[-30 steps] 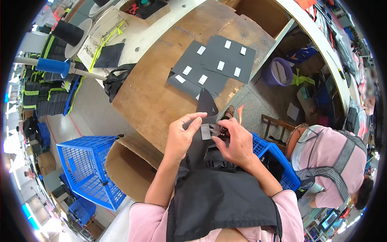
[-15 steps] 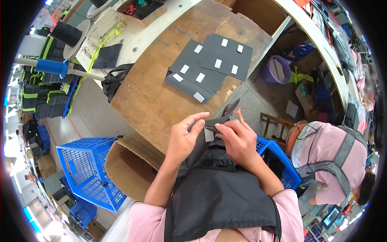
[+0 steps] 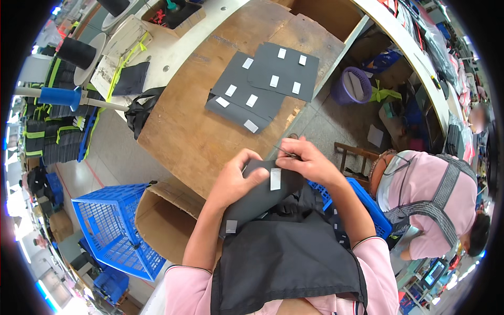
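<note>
Both hands (image 3: pixel 273 168) pinch a dark panel (image 3: pixel 260 197) beside stacked panels (image 3: pixel 262 86)

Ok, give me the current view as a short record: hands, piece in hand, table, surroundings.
left hand: grips the dark fabric piece, thumb on top
right hand: pinches the piece's upper edge
piece: dark grey, white tab on it, held above the lap
table: wooden, stack of dark panels with white tabs
left of lap: cardboard box, blue crate
right: another person in pink, bent over
</note>
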`<state>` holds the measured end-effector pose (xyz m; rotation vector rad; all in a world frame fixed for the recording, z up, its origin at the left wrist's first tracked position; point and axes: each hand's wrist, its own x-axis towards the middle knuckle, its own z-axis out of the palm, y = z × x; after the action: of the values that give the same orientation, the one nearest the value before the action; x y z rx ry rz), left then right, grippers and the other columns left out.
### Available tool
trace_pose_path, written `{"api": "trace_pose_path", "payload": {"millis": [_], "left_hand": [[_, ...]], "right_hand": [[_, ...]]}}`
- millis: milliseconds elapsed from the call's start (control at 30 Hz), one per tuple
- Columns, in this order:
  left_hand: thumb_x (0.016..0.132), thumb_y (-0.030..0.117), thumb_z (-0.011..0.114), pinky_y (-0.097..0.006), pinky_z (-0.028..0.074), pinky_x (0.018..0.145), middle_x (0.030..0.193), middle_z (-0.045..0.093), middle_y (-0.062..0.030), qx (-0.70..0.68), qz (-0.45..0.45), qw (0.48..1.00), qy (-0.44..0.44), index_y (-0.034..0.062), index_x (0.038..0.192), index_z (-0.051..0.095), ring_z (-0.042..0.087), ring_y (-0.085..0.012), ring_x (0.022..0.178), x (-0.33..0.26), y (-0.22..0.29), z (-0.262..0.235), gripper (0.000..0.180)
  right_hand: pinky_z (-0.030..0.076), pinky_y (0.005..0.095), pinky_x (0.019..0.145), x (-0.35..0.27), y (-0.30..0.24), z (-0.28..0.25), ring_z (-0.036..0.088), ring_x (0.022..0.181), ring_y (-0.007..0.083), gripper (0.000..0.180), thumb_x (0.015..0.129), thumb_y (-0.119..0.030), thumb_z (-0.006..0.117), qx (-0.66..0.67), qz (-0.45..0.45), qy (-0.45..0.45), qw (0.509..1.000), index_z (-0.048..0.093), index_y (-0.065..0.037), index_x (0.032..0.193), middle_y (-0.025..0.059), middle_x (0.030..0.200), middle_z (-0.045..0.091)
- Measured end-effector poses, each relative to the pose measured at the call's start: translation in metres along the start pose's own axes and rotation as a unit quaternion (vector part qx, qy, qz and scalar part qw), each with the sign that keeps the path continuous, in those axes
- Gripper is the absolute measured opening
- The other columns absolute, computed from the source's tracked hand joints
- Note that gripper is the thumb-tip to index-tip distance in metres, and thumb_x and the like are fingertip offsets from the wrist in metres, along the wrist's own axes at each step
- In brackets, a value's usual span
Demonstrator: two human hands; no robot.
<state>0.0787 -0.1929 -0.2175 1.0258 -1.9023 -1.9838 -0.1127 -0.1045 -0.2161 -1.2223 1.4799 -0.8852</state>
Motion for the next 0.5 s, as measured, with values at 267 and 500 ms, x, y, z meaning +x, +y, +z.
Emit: {"api": "trace_pose_path", "payload": {"millis": [267, 500], "left_hand": [[0.084, 0.026, 0.067, -0.021, 0.042, 0.058, 0.077, 0.057, 0.0006, -0.266, -0.130, 0.955, 0.029, 0.0027, 0.092, 0.059, 0.051, -0.0055, 0.067, 0.002, -0.001, 0.000, 0.026], [0.088, 0.028, 0.063, -0.021, 0.042, 0.060, 0.078, 0.058, 0.0008, -0.237, -0.135, 0.962, 0.024, 0.0020, 0.091, 0.060, 0.050, -0.0055, 0.068, 0.000, 0.008, 0.003, 0.026]], "right_hand": [[0.046, 0.0351, 0.062, -0.030, -0.008, 0.034, 0.057, 0.070, 0.0290, 0.032, 0.074, -0.011, 0.069, -0.079, -0.002, 0.288, 0.954, 0.056, -0.007, 0.102, 0.0099, 0.088, 0.054], [0.046, 0.0314, 0.054, -0.034, -0.008, 0.028, 0.057, 0.068, 0.0241, 0.037, 0.064, 0.001, 0.071, -0.263, -0.157, 0.220, 0.926, 0.060, -0.005, 0.098, 0.0104, 0.083, 0.056]]}}
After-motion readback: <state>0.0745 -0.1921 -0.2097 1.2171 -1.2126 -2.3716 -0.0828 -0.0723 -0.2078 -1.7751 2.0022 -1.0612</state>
